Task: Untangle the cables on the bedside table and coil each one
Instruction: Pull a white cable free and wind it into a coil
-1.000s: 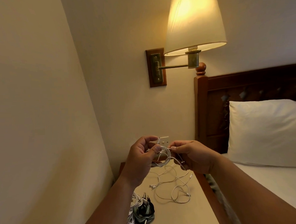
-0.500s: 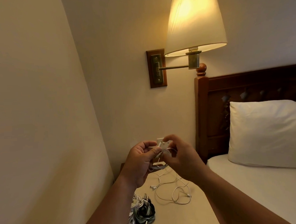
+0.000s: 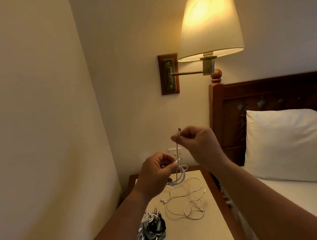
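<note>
My left hand [image 3: 156, 172] pinches a small coil of white cable [image 3: 181, 175] above the bedside table [image 3: 208, 231]. My right hand [image 3: 196, 142] is higher, holding that cable's plug end [image 3: 178, 132] between thumb and finger, so a short stretch runs taut between the hands. Loose white cables [image 3: 187, 201] lie in tangled loops on the tabletop below. A bundle of coiled black, grey and white cables [image 3: 154, 227] sits at the table's near left, partly hidden by my left forearm.
A lit wall lamp [image 3: 208, 26] on a swing arm hangs above the table. A wall socket [image 3: 173, 151] is behind my hands. The wooden headboard [image 3: 272, 98], pillow [image 3: 284, 142] and bed are to the right. A wall closes the left side.
My right hand has lifted up and away from the left, drawing the plug end of the white cable upward. The left hand stays low on the coil.
</note>
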